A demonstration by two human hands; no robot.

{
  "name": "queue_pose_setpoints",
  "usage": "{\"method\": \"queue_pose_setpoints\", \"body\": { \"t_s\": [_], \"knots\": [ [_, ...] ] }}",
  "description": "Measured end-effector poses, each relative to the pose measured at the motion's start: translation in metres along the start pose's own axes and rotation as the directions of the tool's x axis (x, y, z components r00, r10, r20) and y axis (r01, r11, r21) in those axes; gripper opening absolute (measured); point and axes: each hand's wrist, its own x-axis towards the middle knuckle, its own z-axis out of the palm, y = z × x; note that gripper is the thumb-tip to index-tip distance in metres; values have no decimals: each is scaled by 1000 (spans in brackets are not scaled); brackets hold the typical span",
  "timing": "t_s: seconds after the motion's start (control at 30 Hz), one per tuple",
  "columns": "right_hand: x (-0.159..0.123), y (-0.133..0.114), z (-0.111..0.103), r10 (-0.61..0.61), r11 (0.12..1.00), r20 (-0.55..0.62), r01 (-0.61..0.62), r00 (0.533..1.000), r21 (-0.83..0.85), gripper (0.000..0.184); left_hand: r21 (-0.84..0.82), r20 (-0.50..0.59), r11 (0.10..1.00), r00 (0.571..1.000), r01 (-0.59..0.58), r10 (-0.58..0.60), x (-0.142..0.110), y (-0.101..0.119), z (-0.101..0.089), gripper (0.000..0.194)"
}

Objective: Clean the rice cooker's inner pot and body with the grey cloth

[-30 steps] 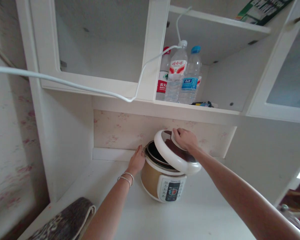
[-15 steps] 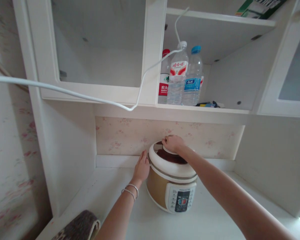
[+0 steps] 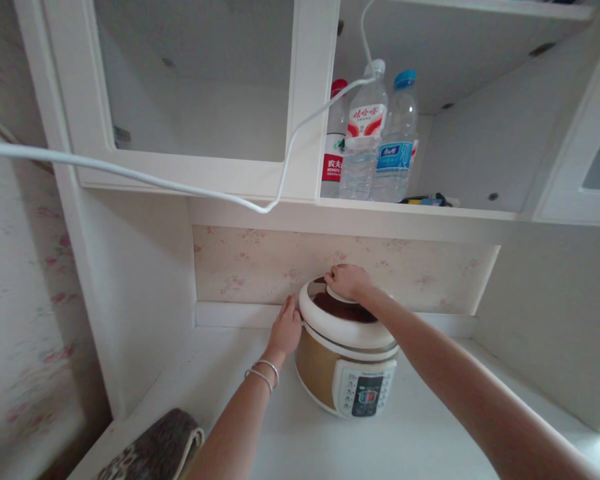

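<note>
A gold and white electric cooker (image 3: 330,373) stands on the white counter (image 3: 290,427) against the back wall. Its white lid (image 3: 340,327) with a dark centre sits flat on the pot. My right hand (image 3: 347,281) is closed around the lid's handle on top. My left hand (image 3: 286,330), with two bangles on the wrist, presses flat against the cooker's left side, fingers stretched upward. The control panel (image 3: 366,393) faces me at the front.
Three water bottles (image 3: 375,140) stand on the open shelf above. A white cable (image 3: 180,187) hangs across the cabinet front. A folded patterned cloth (image 3: 155,450) lies at the counter's near left. A cabinet door (image 3: 575,133) stands at the right.
The lid was tilted up off the pot a second ago; my right hand has set it down flat on the cooker. My left hand stayed on the cooker's side.
</note>
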Motion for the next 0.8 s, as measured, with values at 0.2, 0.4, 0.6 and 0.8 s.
{"method": "queue_pose_setpoints", "body": {
  "t_s": [0.2,0.4,0.6,0.8],
  "knots": [
    [-5,6,1,-87,996,-89,84,992,-40,52,-63,-29,998,999,17,-19,-1,0,2,53],
    [-15,17,-1,-144,989,-125,139,982,-48,50,-94,-25,995,1000,16,-19,0,-1,3,53],
    [-16,19,1,-126,991,-113,121,986,-48,52,-107,-40,994,999,8,-12,2,-2,3,53],
    [-9,14,8,-93,995,-98,88,991,-50,54,-127,-54,991,998,36,-43,11,-6,5,53]
  ]
}}
